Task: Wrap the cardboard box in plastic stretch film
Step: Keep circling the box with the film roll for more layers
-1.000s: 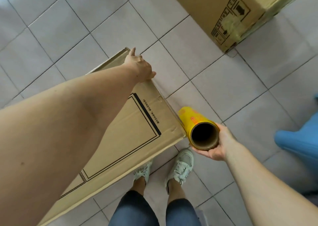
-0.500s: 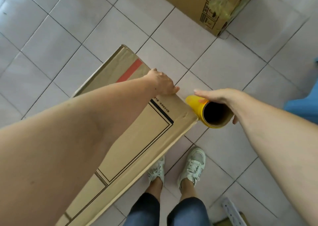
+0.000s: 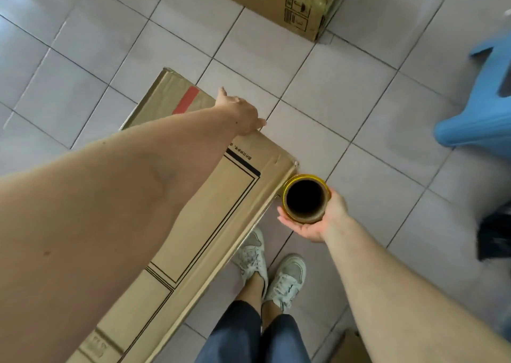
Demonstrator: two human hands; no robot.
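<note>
Head view: the box [image 3: 210,196], long, flat brown corrugated cardboard with printed black lines, stands on the tiled floor [image 3: 345,94] just left of the feet. The left hand [image 3: 240,112] lies flat on its top edge, fingers spread, steadying it. The right hand [image 3: 318,219] cups the roll [image 3: 305,198], its grip curled around the yellow film on a hollow cardboard core, touching the box corner. Judged best: keep the roll close and the film taut, box braced.
</note>
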